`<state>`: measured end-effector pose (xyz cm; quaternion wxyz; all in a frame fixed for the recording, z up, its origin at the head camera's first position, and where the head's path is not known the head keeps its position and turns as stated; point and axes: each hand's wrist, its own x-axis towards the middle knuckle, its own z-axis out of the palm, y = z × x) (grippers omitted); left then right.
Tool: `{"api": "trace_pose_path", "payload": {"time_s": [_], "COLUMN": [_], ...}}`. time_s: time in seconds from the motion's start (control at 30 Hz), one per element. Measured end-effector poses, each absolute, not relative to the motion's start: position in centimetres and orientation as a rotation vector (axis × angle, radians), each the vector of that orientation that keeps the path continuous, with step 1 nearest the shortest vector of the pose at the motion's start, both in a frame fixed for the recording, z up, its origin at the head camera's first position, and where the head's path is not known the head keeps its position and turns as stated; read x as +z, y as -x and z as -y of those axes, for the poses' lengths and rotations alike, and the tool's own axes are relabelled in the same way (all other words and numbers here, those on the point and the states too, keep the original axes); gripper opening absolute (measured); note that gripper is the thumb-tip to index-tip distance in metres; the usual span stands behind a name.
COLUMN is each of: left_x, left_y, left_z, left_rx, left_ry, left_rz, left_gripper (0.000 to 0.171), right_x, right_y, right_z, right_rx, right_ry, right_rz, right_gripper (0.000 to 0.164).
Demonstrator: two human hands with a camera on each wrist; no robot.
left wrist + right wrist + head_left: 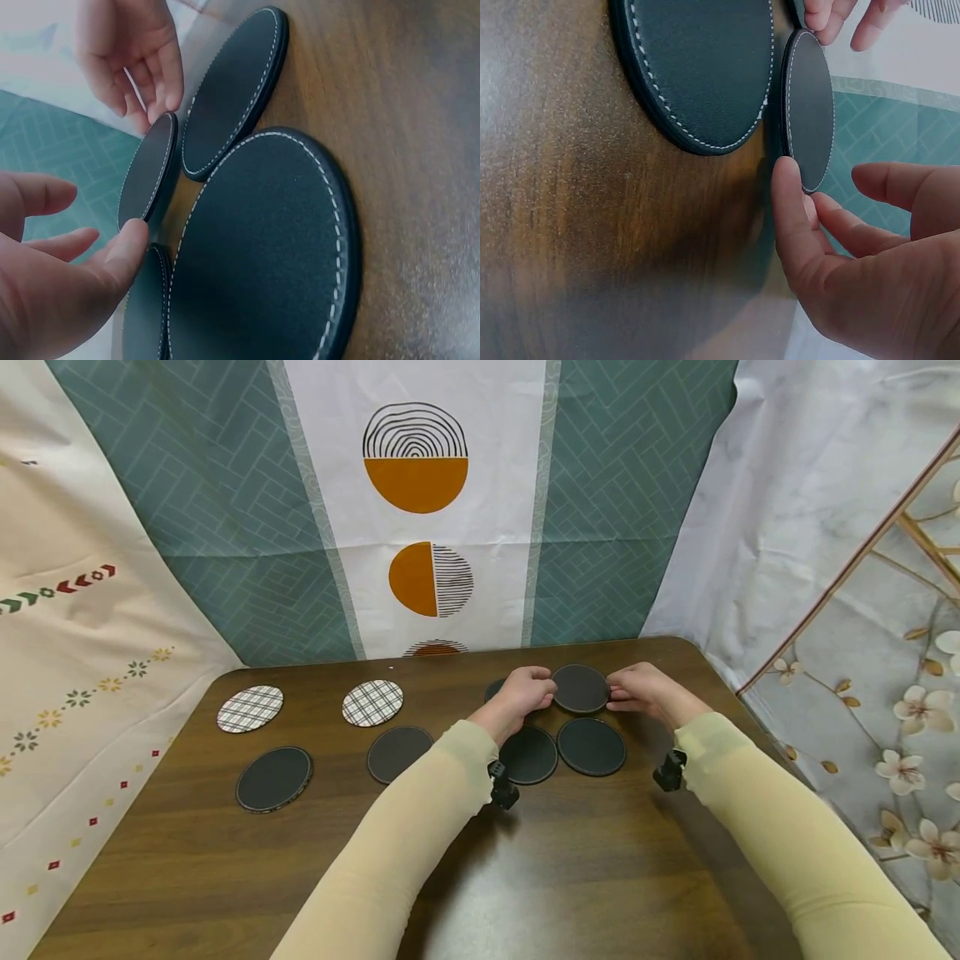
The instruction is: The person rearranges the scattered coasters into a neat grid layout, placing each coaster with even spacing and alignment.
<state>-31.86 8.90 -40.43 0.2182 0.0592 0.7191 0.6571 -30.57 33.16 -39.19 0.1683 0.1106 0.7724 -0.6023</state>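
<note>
A round black coaster [580, 688] with white edge stitching sits between my two hands at the back right of the table. The left hand [523, 692] pinches its left edge, thumb on the rim. At the opposite edge, my right hand [647, 690] grips it with thumb and fingertips. In the right wrist view the coaster [810, 112] appears slightly raised off the wood. Two similar dark coasters lie just in front, one left [528, 756] and one right [592, 747]. Another dark coaster [492, 689] is mostly hidden behind my left hand.
Farther left on the wooden table [570, 860] lie two plaid coasters, one outer [251, 708] and one inner [372, 703]. Below them are two dark coasters, one outer [273, 779] and one inner [399, 753]. Patterned cloth [615, 527] hangs behind the table's back edge.
</note>
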Motion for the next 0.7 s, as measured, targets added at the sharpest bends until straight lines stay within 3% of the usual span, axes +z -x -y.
{"api": "trace_pose_path", "payload": {"time_s": [0.47, 0.7], "left_x": [-40.4, -39.8], "left_y": [32.0, 31.9], "left_z": [-8.5, -7.1], "left_rx": [1.74, 1.723], "left_ry": [-0.22, -0.245], "left_rz": [-2.054, -2.132], "left_gripper": [0.056, 0.054], "right_x": [-39.4, -39.2], "right_y": [31.0, 31.5], "right_z": [-32.5, -31.8], "right_rx": [-1.504, -1.422], "right_ry": [-0.247, -0.237], "right_rz": [-2.357, -2.377], "right_gripper": [0.042, 0.051]}}
